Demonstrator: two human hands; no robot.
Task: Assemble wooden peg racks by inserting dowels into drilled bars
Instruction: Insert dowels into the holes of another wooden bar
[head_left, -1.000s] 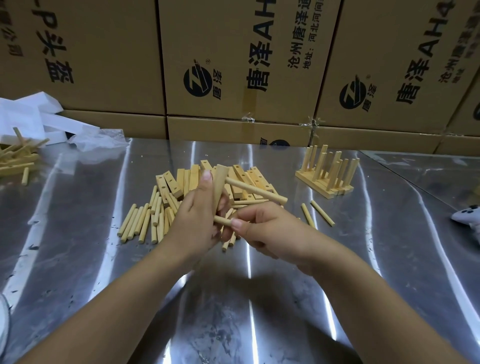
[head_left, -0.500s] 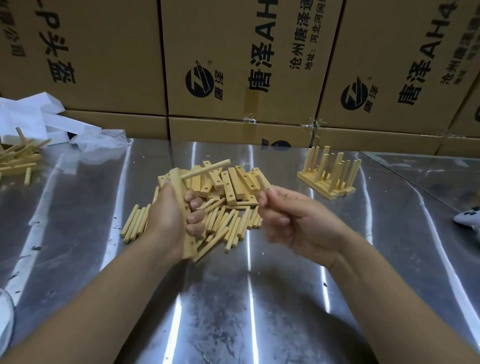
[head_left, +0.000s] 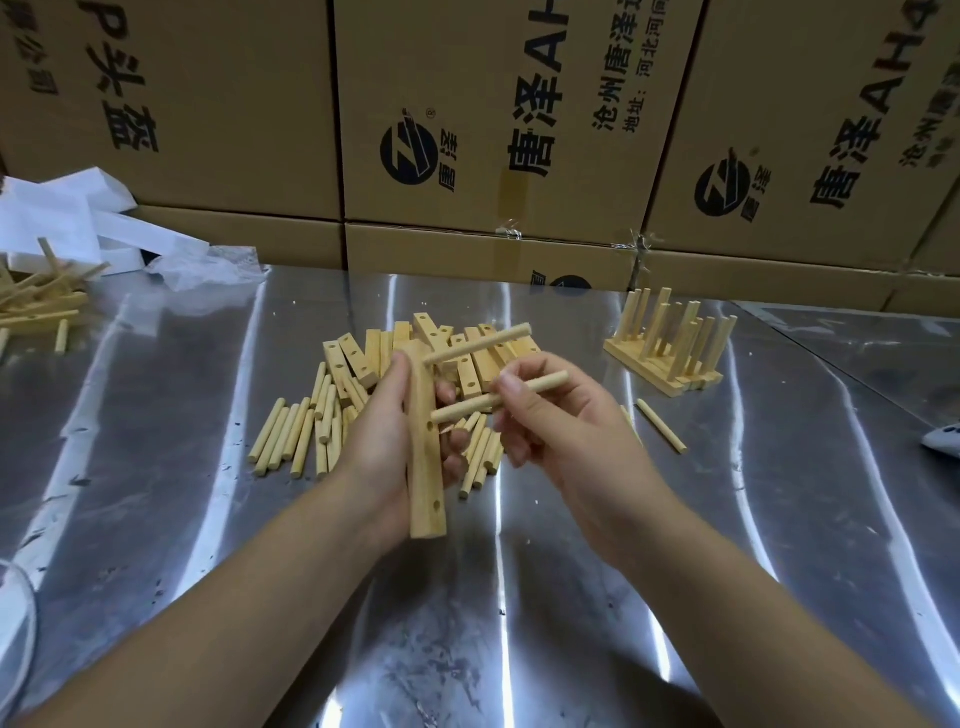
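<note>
Pale, matt, smooth-sanded wooden dowels and drilled bars lie on a glossy, scuffed sheet-metal table before matt brown cardboard boxes.

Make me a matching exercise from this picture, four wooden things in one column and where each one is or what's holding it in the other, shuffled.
1 drilled bar
2 top dowel
3 lower dowel
4 finished racks

A pinched by the right hand
B standing apart, far right
C gripped by the left hand
D seated in the bar's top hole

Pairs: 1-C, 2-D, 3-A, 4-B.
</note>
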